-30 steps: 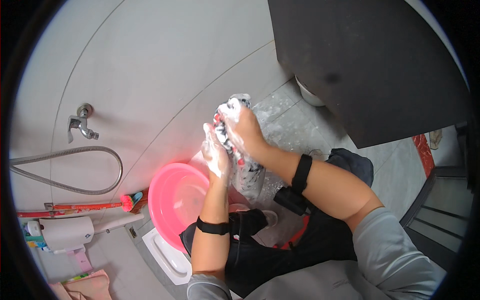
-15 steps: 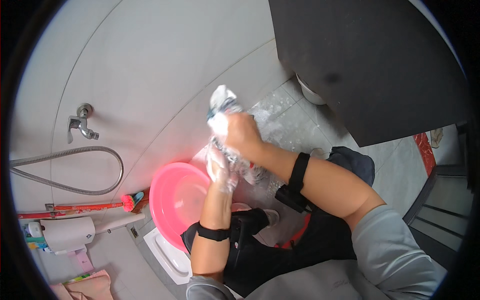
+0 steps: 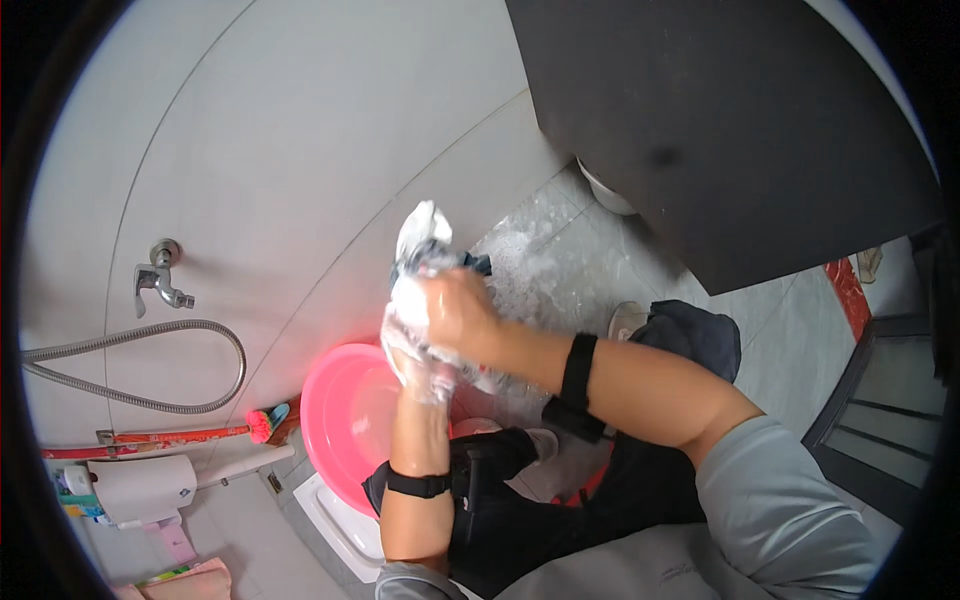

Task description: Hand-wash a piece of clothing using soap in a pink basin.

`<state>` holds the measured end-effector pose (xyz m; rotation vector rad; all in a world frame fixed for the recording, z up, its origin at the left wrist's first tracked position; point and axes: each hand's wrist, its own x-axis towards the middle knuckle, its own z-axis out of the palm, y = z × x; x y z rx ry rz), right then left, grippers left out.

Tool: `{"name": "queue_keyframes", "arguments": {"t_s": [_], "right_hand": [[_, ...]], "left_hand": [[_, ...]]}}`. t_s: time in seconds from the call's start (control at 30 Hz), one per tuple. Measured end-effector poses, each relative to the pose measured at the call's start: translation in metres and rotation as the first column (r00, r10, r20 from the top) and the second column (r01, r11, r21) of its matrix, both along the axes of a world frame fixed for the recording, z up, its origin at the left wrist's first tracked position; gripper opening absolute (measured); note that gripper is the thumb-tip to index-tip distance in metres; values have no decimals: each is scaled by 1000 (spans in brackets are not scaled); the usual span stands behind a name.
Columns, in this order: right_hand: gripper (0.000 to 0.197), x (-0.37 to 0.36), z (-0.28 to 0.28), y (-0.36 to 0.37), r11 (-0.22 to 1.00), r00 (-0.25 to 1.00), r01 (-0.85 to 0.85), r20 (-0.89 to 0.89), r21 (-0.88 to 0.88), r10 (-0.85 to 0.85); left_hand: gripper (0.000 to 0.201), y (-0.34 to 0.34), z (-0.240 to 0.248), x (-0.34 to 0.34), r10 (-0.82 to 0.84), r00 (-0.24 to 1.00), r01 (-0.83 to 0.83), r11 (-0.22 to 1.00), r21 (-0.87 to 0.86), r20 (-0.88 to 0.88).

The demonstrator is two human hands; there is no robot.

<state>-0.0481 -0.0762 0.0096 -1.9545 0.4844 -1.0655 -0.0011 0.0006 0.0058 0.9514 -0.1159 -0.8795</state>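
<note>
A wet white garment with dark patches [image 3: 424, 230], covered in suds, is bunched between my two hands above a soapy floor. My right hand [image 3: 460, 312] is closed in a fist on it, on top of the bundle. Below that, my left hand [image 3: 430, 378] is wrapped in foam and cloth and grips the same garment; most of its fingers are hidden. A pink basin [image 3: 340, 420] stands on the floor to the left of my left forearm, and its inside is partly hidden by that arm.
On the left wall are a metal tap [image 3: 162, 280] and a coiled shower hose [image 3: 235, 360]. A white squat-toilet edge [image 3: 330, 520] lies below the basin. Foam [image 3: 530, 260] covers floor tiles ahead. Dark cloth [image 3: 690, 340] is at right, under a large dark panel [image 3: 720, 130].
Both hands have moved slightly left and down with the garment, and the right fist has come closer to the left hand. The whole view has shifted a little.
</note>
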Motion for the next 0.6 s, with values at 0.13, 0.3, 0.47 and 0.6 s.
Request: {"name": "queue_keyframes", "arguments": {"t_s": [0.13, 0.3, 0.47, 0.6], "right_hand": [[28, 10, 0, -46, 955, 941, 201, -313, 219, -127], [24, 9, 3, -62, 821, 998, -11, -39, 571, 41], [23, 11, -1, -62, 451, 952, -286, 306, 845, 29], [20, 4, 7, -64, 277, 901, -357, 407, 892, -149]], "left_hand": [[29, -7, 27, -5, -13, 998, -4, 970, 244, 68], [33, -3, 36, 16, -108, 980, 115, 993, -28, 168], [53, -12, 20, 6, -187, 957, 97, 927, 362, 222], [49, -25, -15, 4, -178, 971, 83, 882, 464, 163]]}}
